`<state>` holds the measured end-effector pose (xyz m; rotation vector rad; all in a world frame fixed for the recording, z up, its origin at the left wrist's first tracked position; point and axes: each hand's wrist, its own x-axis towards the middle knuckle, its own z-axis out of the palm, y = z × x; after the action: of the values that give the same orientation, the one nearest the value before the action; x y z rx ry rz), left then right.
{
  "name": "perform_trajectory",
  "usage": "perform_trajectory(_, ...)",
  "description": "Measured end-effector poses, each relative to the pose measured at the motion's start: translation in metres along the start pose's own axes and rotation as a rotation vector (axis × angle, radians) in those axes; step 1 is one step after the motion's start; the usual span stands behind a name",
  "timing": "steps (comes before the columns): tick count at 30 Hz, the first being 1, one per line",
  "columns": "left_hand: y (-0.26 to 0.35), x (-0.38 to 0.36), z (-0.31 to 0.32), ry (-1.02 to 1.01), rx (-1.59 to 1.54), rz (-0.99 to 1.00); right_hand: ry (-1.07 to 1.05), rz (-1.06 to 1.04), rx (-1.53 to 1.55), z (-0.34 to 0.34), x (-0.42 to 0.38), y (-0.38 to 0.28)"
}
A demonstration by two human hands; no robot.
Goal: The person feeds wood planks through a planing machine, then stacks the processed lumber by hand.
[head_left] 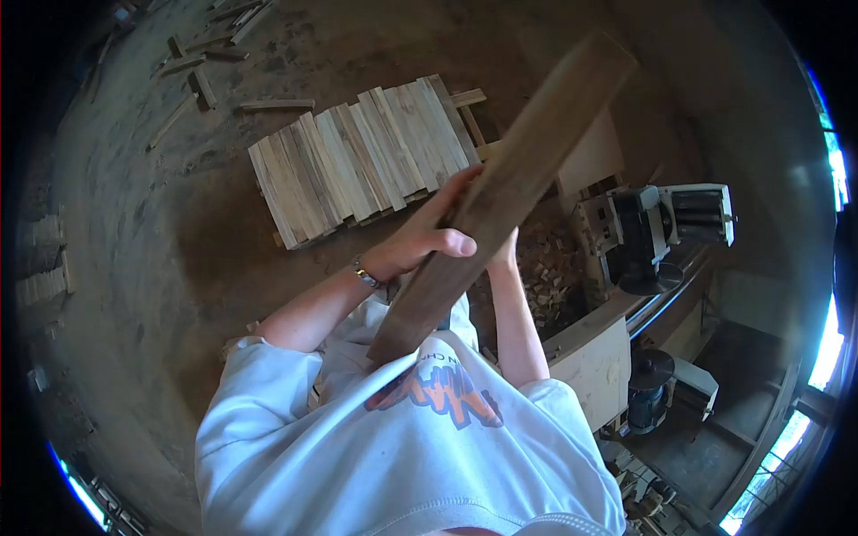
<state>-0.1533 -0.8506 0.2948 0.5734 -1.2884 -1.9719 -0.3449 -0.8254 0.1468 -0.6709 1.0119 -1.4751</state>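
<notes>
As the left hand (418,246) clasps a raised wooden board (514,183), handling seemingly calls for steady support; the right hand (506,251), partly hidden behind, has a grip I cannot tell.

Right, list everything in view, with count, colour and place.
Long board: one, brown, slanting across the left hand
Board stack: one, pale to mid-brown, low behind the left hand
Loose wood pieces: several, brown, floor, mostly upper left
Offcut heap: one, light brown, right of the right forearm
Machines: two, black and white, right side
Pale panel: one, beige, beside the lower machine
Shirt: one, white, orange print, on the person
Wristband: one, metallic, left wrist
Left hand: one, gripping the board
Right hand: one, mostly hidden behind the board
</notes>
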Motion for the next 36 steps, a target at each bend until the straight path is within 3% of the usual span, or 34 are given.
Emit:
perform_trajectory(3,0.018,0.015,-0.024,0.086,-0.055,-0.084,-0.085,0.104,-0.152,0.009,0.046,0.026)
perform_trajectory(8,-0.015,0.074,-0.072,0.200,-0.022,-0.095,-0.153,0.253,-0.180,0.005,0.122,0.065)
perform_trajectory(11,-0.038,0.136,-0.093,0.287,-0.076,-0.129,-0.169,0.365,-0.097,-0.035,0.181,0.091)
perform_trajectory(13,-0.054,0.191,-0.107,0.328,-0.120,-0.184,-0.040,0.483,0.059,-0.058,0.229,0.084)
perform_trajectory(14,-0.075,0.219,-0.121,0.301,-0.064,-0.171,0.060,0.558,0.253,-0.052,0.265,0.060)
perform_trajectory(15,-0.104,0.245,-0.130,0.295,-0.062,-0.163,-0.089,0.703,0.390,-0.070,0.297,0.047)
perform_trajectory(16,-0.116,0.271,-0.134,0.296,-0.135,-0.190,-0.085,0.759,0.387,-0.092,0.320,0.043)
perform_trajectory(18,-0.167,0.325,-0.150,0.312,-0.233,-0.216,-0.027,0.803,0.269,-0.139,0.372,0.055)
perform_trajectory(26,-0.412,0.439,-0.180,0.486,-0.036,-0.293,0.139,0.948,-0.092,-0.311,0.489,0.173)
perform_trajectory(31,-0.498,0.452,-0.213,0.607,-0.049,-0.412,0.198,1.016,-0.149,-0.359,0.515,0.254)
perform_trajectory(36,-0.511,0.453,-0.235,0.720,-0.127,-0.574,0.224,1.059,-0.145,-0.358,0.531,0.315)
